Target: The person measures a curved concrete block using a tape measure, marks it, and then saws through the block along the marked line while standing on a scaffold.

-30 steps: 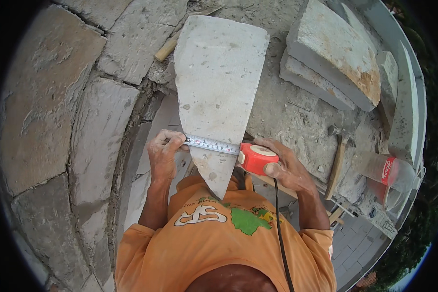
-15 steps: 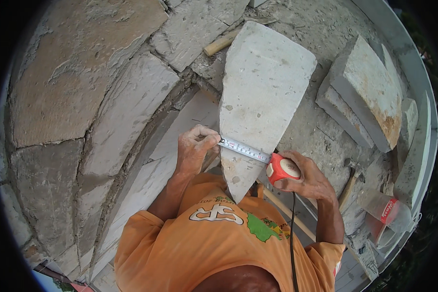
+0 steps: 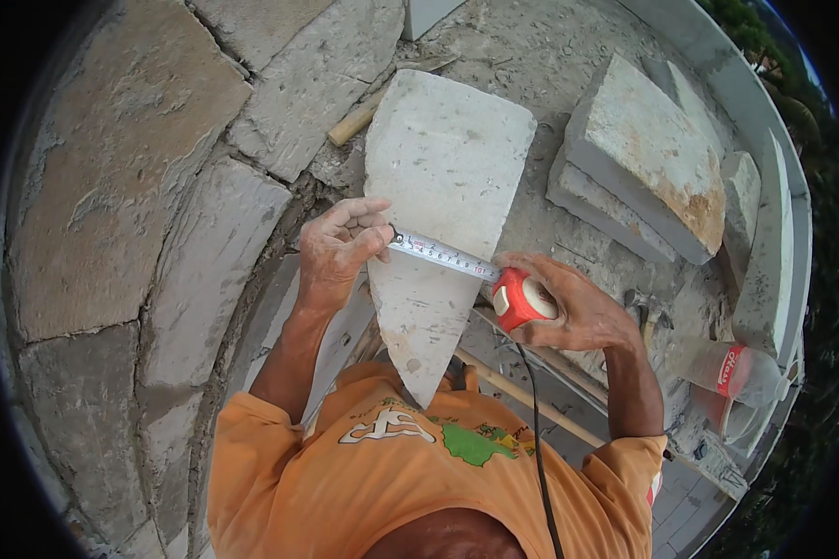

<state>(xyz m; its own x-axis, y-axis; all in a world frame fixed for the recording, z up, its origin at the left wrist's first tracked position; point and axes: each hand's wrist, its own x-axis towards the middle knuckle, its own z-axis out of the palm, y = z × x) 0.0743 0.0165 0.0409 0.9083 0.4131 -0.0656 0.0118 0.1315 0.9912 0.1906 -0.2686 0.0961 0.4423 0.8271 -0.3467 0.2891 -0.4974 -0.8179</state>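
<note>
A pale stone slab, wide at the far end and tapering to a point near my shirt, lies in front of me. Across its narrowing part stretches the blade of a tape measure with a red and white case. My right hand is wrapped round the case at the slab's right edge. At the left edge, my left hand pinches the hooked end of the blade between thumb and fingers. The blade lies on or just over the stone; I cannot tell which.
Flat paving stones with gaps between them cover the left. Thick stone blocks are stacked at the right, near a curved wall edge. A hammer and a plastic bottle lie there too. A wooden handle sits beyond the slab.
The view has shifted, so the slab and blocks appear further left and the slab lower. The blade now crosses the slab farther from its pointed tip. Both hands keep their hold.
</note>
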